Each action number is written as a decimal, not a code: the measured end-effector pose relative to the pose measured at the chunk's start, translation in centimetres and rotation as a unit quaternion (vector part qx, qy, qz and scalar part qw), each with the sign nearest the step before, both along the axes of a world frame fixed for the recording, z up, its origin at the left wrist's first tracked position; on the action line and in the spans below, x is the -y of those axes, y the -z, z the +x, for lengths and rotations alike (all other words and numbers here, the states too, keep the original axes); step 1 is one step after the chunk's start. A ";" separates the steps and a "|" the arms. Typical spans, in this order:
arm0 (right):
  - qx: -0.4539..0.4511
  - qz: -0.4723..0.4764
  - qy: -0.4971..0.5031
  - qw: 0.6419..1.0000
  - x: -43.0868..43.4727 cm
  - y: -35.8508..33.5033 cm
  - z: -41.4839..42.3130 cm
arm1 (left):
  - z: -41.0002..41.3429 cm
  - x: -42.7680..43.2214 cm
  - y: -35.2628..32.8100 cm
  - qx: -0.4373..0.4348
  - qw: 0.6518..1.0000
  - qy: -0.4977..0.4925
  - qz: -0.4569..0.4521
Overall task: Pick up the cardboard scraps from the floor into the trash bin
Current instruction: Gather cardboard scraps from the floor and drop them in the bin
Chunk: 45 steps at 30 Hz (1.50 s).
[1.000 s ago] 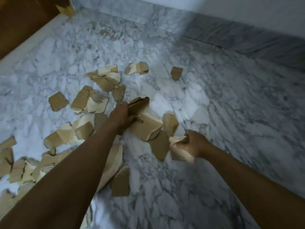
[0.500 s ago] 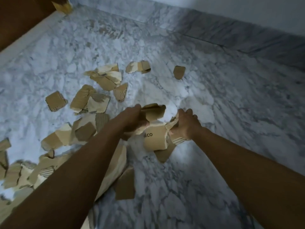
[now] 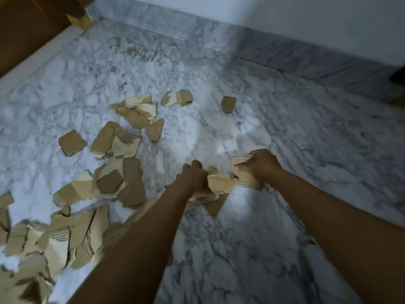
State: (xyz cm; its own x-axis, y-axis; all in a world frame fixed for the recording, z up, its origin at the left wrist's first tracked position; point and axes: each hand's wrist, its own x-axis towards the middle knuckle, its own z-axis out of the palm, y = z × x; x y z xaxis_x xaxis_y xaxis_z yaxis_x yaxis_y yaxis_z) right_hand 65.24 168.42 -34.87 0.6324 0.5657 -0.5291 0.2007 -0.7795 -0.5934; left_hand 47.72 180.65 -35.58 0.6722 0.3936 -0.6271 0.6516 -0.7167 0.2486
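Observation:
Torn brown cardboard scraps lie scattered over the white marble floor (image 3: 252, 249). My left hand (image 3: 192, 178) and my right hand (image 3: 260, 165) are both closed around a bundle of cardboard scraps (image 3: 221, 183) held between them, just above the floor. One flat scrap (image 3: 215, 204) lies on the floor under the bundle. Several more scraps (image 3: 122, 185) sit to the left, with a dense heap (image 3: 54, 242) at the lower left. A lone small scrap (image 3: 228, 104) lies further back. No trash bin is in view.
A wooden door or cabinet (image 3: 28, 25) with a pale sill stands at the upper left. A marble skirting (image 3: 306, 60) and a white wall run along the back. A dark object (image 3: 397, 82) shows at the right edge.
My two hands came together, gathering the large scrap and the smaller pieces into one bundle, which they now hold a little to the right of where the left hand first grasped.

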 end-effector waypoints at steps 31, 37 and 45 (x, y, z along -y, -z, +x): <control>0.018 -0.197 -0.150 0.969 -5.6 -0.9 -9.5 | -13.0 -10.6 -6.5 0.247 0.908 -0.301 -0.154; 0.001 -0.075 -0.079 0.994 -12.3 -9.8 -1.9 | -7.9 -16.0 -13.7 0.299 0.905 -0.291 -0.083; 0.086 -0.099 -0.099 0.986 -14.5 -8.9 5.5 | 2.6 -20.0 -11.1 0.168 0.956 -0.232 -0.060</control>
State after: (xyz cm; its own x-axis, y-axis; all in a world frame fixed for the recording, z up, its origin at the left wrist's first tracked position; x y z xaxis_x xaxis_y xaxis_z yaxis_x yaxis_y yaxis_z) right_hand 70.71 182.93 -25.96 0.6102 0.5828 -0.5366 0.4446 -0.8126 -0.3769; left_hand 50.34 200.60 -24.45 0.6147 0.6370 -0.4653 0.7611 -0.3240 0.5619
